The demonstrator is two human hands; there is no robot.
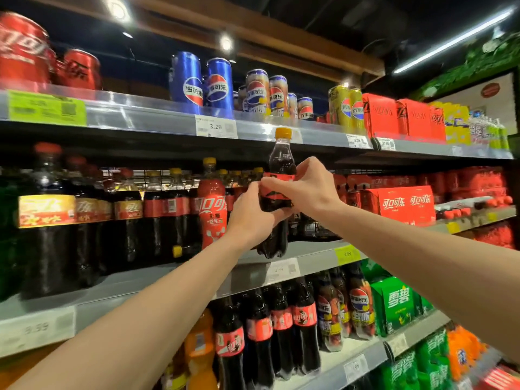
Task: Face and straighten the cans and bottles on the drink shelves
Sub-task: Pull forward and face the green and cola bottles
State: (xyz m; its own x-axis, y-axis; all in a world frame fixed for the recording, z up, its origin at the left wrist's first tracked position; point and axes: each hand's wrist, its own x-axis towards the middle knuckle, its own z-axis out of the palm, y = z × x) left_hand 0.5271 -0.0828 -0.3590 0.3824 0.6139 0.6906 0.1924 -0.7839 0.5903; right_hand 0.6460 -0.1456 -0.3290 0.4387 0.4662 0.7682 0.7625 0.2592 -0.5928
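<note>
Head view: both bare arms reach up. Left hand and right hand both clasp a yellow-capped cola bottle upright, its base at the middle shelf's front edge. Behind, Pepsi cans line the upper shelf.

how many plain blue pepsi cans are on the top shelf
2: the left blue can and the right blue can, side by side at the front of the top shelf, left of the paler Pepsi cans. More may stand hidden behind.

Cans above bottles
</note>
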